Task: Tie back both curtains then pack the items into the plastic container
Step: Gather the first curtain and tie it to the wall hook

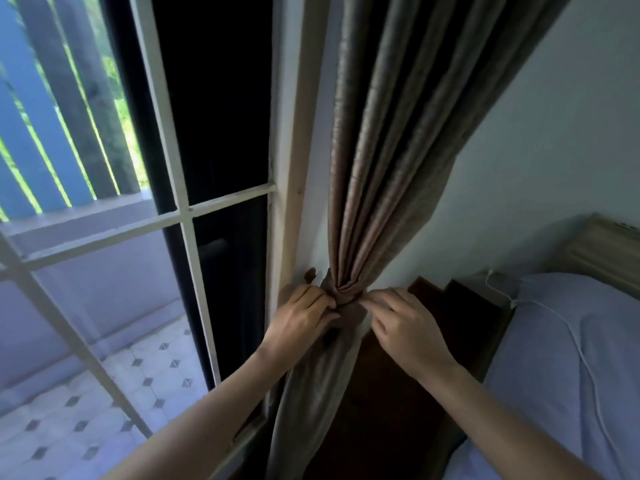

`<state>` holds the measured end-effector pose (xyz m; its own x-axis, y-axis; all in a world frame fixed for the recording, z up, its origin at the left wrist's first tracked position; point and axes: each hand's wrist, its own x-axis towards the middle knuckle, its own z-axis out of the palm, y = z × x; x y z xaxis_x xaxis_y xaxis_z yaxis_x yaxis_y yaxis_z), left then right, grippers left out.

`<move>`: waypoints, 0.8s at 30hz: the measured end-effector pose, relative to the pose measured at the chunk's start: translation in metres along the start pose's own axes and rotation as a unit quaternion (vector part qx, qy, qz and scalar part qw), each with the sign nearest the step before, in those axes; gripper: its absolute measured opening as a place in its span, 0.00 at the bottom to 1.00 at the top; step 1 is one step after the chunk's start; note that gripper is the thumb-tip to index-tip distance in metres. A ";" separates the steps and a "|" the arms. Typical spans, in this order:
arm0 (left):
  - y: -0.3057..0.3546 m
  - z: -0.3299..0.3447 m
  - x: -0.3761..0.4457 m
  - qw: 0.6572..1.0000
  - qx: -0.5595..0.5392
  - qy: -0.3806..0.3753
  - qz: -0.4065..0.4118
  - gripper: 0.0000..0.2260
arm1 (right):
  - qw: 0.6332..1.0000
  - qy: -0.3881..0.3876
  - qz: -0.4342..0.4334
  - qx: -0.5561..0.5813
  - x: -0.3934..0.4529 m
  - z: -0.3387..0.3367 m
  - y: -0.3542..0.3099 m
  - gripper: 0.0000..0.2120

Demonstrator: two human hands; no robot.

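A brown-grey curtain [388, 140] hangs beside the window frame and is gathered tight at waist height. A darker brown tieback band [346, 301] wraps that gathered point. My left hand [301, 315] grips the band from the left, fingers curled on the fabric. My right hand [405, 323] pinches the band's right side with thumb and fingertips. A small brown hook or band end [310, 274] sticks out by the wall just above my left hand. Below the band the curtain falls loose. No plastic container is in view.
A white-framed glass door [180, 216] fills the left, with a tiled balcony [104, 393] and railing beyond. A dark wooden piece of furniture [415, 393] stands under the curtain. A bed with pale blue sheet [568, 358], wooden headboard and white cable lies at the right.
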<state>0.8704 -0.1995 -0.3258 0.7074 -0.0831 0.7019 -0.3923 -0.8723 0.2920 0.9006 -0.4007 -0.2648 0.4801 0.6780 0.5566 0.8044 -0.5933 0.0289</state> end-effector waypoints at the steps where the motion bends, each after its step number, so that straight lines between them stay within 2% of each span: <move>1: 0.002 -0.002 0.001 1.000 0.002 0.002 -0.004 0.11 | 0.999 -0.005 0.049 0.013 -0.002 0.004 0.004 0.13; 4: 0.006 -0.009 0.004 1.000 -0.002 0.005 0.021 0.12 | 0.990 -0.025 0.131 0.051 -0.001 0.011 0.007 0.15; 7: 0.003 -0.020 0.006 0.999 -0.009 0.000 0.039 0.11 | 0.987 -0.008 0.144 0.069 0.005 0.015 0.004 0.13; 11: -0.007 -0.027 0.008 1.000 -0.011 -0.007 0.007 0.12 | 0.988 0.009 0.141 0.068 0.008 0.020 0.003 0.09; 13: -0.007 -0.028 0.008 1.000 -0.008 -0.009 -0.018 0.12 | 0.979 -0.027 0.179 0.092 0.006 0.024 0.003 0.09; 16: -0.003 -0.028 0.007 0.999 0.003 0.008 -0.038 0.09 | 0.932 -0.145 0.280 0.177 -0.001 0.031 -0.002 0.11; 17: -0.001 -0.028 0.006 0.999 0.004 0.012 -0.031 0.08 | 0.919 -0.157 0.304 0.195 -0.004 0.035 -0.006 0.12; 20: 0.005 -0.028 0.002 0.999 0.020 0.021 0.033 0.04 | 0.906 -0.118 0.351 0.207 -0.015 0.046 -0.020 0.15; 24: 0.009 -0.024 0.006 0.994 0.084 0.042 0.057 0.09 | 0.897 -0.109 0.378 0.202 -0.021 0.056 -0.036 0.16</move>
<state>0.8572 -0.1959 -0.3035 0.6096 -0.1508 0.7783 -0.3579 -0.9283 0.1004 0.8810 -0.3689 -0.3244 0.9636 0.2419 0.1140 0.2596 -0.7437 -0.6161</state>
